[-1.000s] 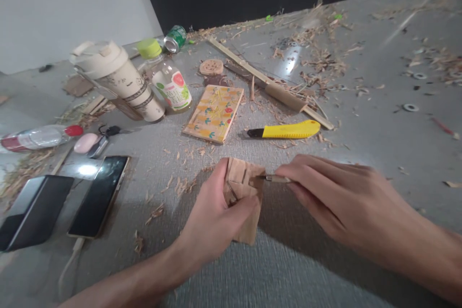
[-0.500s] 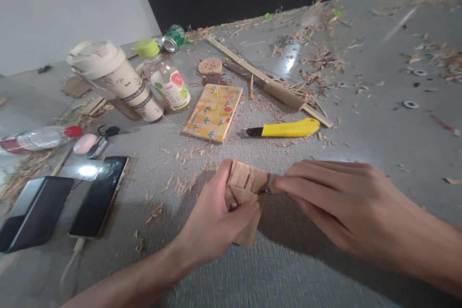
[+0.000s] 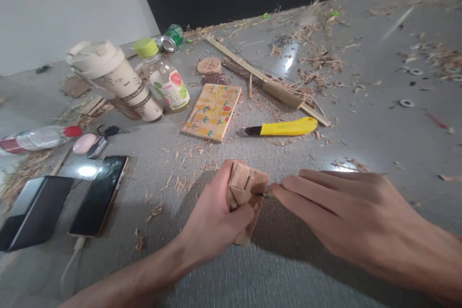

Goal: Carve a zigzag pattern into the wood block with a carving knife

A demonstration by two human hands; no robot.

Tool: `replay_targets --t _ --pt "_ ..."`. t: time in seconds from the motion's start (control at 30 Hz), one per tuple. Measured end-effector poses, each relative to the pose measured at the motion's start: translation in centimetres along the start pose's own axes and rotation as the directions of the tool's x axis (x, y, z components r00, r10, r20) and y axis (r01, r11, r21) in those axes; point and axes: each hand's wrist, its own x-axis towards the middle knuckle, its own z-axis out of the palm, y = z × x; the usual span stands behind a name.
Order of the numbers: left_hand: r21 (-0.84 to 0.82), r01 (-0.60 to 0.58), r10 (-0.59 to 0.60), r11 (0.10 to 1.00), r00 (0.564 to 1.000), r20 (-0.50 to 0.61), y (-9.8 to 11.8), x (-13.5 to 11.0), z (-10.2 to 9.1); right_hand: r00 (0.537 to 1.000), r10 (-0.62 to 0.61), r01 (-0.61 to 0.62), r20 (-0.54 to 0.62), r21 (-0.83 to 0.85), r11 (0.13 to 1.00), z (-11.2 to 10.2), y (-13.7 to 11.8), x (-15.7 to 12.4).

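My left hand [image 3: 212, 219] is wrapped round a small wooden block [image 3: 246, 186] with cut grooves, holding it upright on the grey mat [image 3: 288, 269]. Just to its right, my right hand [image 3: 342, 216] pinches a thin carving blade [image 3: 263, 194] whose tip touches the block's right edge. Most of the blade is hidden under my fingers. A yellow utility knife [image 3: 285, 128] lies beyond the block, untouched.
A painted wooden tile [image 3: 212, 111], a beige tumbler [image 3: 115, 79], a green-capped bottle [image 3: 164, 79] and a can [image 3: 172, 37] stand at the back left. A phone [image 3: 99, 195] and a dark case [image 3: 32, 211] lie left. Wood sticks [image 3: 269, 82] and shavings litter the far table.
My right hand has dropped and drawn closer, bringing the blade tip from the block's top edge down its right side. The left hand has tilted the block slightly.
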Motion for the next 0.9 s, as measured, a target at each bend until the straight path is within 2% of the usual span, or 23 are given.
replay_targets --t 0.23,0.67,0.9 --pt "-0.118 -0.003 0.006 0.993 1.0 0.029 0.24 0.16 0.26 0.997 0.076 -0.076 0.009 0.101 0.992 0.39 0.94 -0.34" --pt "-0.086 0.012 -0.011 0.996 1.0 0.013 0.58 0.29 -0.01 0.993 0.098 -0.092 -0.073 0.08 0.993 0.62 0.72 -0.19" --pt "-0.045 -0.019 0.021 0.999 0.999 0.045 0.43 0.42 0.03 0.996 0.088 -0.087 -0.018 0.057 0.995 0.38 0.44 -0.32"
